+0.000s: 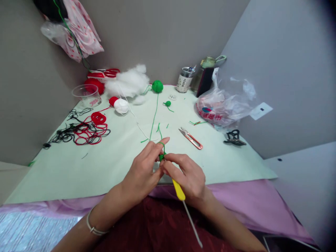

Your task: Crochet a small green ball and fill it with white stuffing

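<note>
My left hand [144, 168] pinches a small piece of green crochet work [161, 158], and green yarn [164, 147] loops over its raised index finger. Closed around a crochet hook [178, 190] with a yellow grip is my right hand [187, 175]. The hook's tip meets the green piece between the fingers, where its end is hidden. A metal shaft sticks out below the grip toward my lap. From the green yarn ball [157, 86] at the back, a strand runs down the table to my left hand.
Thread snips [191, 138] lie beyond my right hand, with a black hair claw [234, 138] further right. Tangled black and red yarn [86, 131], a clear cup [86, 96] and white stuffing [128, 84] are left. A plastic bag [225, 101] stands back right, near a pen tin [184, 80].
</note>
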A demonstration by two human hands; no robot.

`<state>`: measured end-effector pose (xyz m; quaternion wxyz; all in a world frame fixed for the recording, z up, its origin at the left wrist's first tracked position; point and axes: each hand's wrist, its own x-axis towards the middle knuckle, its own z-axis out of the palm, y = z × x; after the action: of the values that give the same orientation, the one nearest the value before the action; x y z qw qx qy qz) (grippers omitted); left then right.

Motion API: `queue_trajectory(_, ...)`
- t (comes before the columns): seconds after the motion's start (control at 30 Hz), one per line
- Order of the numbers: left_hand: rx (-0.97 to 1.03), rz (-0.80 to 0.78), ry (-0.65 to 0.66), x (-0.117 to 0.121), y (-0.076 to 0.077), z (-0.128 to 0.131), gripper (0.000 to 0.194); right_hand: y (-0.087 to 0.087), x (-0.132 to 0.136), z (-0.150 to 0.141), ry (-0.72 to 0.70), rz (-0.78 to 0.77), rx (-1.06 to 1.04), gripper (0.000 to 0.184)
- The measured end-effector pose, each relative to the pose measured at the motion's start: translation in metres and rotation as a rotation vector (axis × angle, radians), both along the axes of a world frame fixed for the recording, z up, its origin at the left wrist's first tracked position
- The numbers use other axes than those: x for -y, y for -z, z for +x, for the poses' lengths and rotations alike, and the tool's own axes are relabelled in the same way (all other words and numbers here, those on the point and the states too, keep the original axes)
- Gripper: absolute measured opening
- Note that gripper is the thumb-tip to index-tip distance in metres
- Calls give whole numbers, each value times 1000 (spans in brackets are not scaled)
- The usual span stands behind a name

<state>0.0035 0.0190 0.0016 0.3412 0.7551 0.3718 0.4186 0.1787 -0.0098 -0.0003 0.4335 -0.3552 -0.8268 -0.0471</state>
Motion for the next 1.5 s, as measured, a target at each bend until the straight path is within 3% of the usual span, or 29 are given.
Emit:
queue_trajectory(0.13, 124, -86, -59, 1, -4, -1, 46, 11, -1, -2, -63, -26, -179, 35)
queue_trajectory(0.27, 238, -177, -46, 3, -9, -2, 44, 10, -2, 3, -107, -51, -245, 36)
queue_trajectory(0.5, 639, -697, 46, 8, -12, 7, 54, 7, 2, 0, 73, 170, -18, 50)
queue_trajectory(0.63, 770, -936, 169, 5, -14, 5, 58, 7, 1, -2, 21, 142, -166, 45)
queue_trajectory(0.7, 730, -916, 189, 2, -15, 0, 59, 3, 0, -2, -56, 16, -343, 37)
queue_trajectory(0.83, 502, -682, 189, -3, -16, -8, 47, -7, 1, 2, -148, -344, -688, 25)
queue_trajectory(0.93, 320, -521, 165, -3, -21, -11, 42, -11, 0, 6, -220, -531, -893, 22)
queue_trajectory(1.07, 170, -437, 164, -2, -29, -13, 42, -13, -3, 12, -252, -640, -989, 19)
queue_trajectory(1.17, 157, -469, 204, -3, -29, -14, 45, -15, -6, 14, -337, -719, -995, 17)
queue_trajectory(1.3, 356, -619, 269, -2, -19, -9, 49, -11, -9, 5, -368, -660, -913, 16)
queue_trajectory(1.43, 615, -720, 248, 4, -9, 2, 44, -2, -8, -7, -201, -410, -758, 21)
queue_trajectory(1.5, 691, -723, 176, 7, -8, 8, 41, 2, -8, -10, -117, -286, -668, 27)
